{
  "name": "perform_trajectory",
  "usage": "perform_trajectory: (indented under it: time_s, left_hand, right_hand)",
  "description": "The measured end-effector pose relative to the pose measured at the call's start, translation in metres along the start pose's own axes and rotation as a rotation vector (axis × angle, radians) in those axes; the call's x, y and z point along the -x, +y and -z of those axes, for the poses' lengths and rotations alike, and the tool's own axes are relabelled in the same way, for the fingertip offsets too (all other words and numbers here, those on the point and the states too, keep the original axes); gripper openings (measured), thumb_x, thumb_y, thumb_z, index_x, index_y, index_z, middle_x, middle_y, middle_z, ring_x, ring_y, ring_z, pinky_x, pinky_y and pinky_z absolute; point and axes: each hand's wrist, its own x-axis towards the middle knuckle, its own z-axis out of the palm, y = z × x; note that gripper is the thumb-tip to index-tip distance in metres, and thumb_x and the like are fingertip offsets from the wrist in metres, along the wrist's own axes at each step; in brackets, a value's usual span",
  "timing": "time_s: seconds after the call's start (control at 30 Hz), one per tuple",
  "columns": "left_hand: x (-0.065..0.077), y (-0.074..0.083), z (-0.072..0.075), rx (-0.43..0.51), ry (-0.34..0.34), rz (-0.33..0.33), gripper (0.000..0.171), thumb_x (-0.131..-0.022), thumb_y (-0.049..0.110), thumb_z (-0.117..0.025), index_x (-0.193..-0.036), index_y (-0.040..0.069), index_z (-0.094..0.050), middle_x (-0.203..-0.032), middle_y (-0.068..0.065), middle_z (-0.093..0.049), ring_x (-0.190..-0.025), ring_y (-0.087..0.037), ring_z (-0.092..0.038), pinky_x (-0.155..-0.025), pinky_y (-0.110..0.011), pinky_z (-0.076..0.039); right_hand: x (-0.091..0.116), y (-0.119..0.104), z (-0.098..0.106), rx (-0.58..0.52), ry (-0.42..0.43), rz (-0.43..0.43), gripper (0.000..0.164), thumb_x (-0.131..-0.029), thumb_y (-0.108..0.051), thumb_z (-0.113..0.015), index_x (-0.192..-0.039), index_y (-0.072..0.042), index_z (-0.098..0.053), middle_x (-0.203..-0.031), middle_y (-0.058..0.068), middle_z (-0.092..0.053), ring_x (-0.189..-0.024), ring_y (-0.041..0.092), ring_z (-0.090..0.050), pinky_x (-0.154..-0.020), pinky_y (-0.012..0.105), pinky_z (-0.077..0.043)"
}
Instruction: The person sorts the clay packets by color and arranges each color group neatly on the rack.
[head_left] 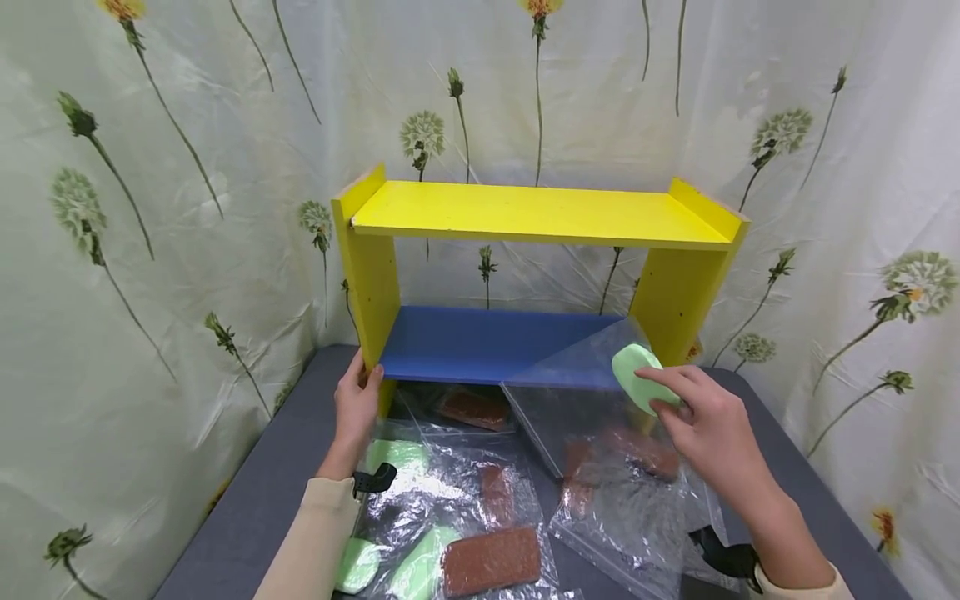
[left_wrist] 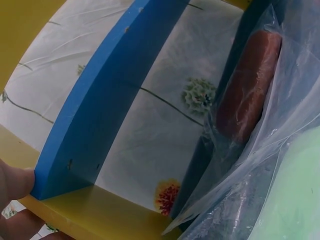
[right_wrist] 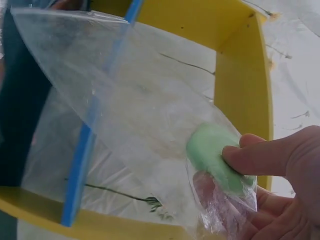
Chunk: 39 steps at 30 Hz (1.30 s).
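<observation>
My right hand pinches a pale green soap-like bar through the corner of a clear plastic bag. The bag hangs to the left from the bar, in front of the shelf's right side. My left hand grips the left side panel of a small shelf unit, its thumb at the front corner of the blue shelf board. In the left wrist view that thumb touches the blue board's end and the fingers lie behind the yellow panel. The unit's upper board is yellow.
Below and in front of the shelf, clear bags with reddish-brown bars and green bars lie on the dark grey table. Another bagged brown bar lies beneath the blue board. A flower-printed curtain hangs behind and at both sides.
</observation>
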Motion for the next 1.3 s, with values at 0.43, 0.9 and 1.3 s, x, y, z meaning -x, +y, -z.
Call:
perform_trajectory:
  time_s: [0.43,0.9,1.3]
  left_hand:
    - [0.0,0.0,0.0,-0.016,0.001,-0.016,0.052,-0.105,0.019,-0.055,-0.153,0.036,-0.043,-0.15,-0.006,-0.049,-0.133,-0.028,-0.05,-0.106,-0.051,-0.043]
    - [0.001,0.0,0.0,-0.021,-0.005,-0.008,0.053,-0.105,0.022,-0.056,-0.154,0.035,-0.041,-0.15,-0.007,-0.049,-0.132,-0.028,-0.051,-0.106,-0.052,-0.042]
    - [0.001,0.0,0.001,-0.024,-0.001,-0.013,0.051,-0.105,0.022,-0.056,-0.153,0.033,-0.043,-0.148,-0.007,-0.051,-0.13,-0.028,-0.052,-0.105,-0.052,-0.043]
  right_hand:
    - [-0.045,-0.009,0.01,-0.026,0.103,0.088,0.058,-0.077,0.012,-0.08,-0.126,-0.019,-0.072,-0.11,0.003,-0.066,-0.079,0.01,-0.056,-0.063,0.01,-0.042]
    - [-0.091,-0.014,0.023,-0.097,0.24,0.167,0.051,-0.081,0.011,-0.078,-0.124,-0.016,-0.074,-0.108,0.008,-0.068,-0.086,0.016,-0.059,-0.07,0.007,-0.043]
    - [-0.125,-0.014,0.036,-0.153,0.326,0.101,0.048,-0.084,0.003,-0.079,-0.124,-0.023,-0.075,-0.11,0.006,-0.069,-0.098,0.01,-0.061,-0.072,0.008,-0.047]
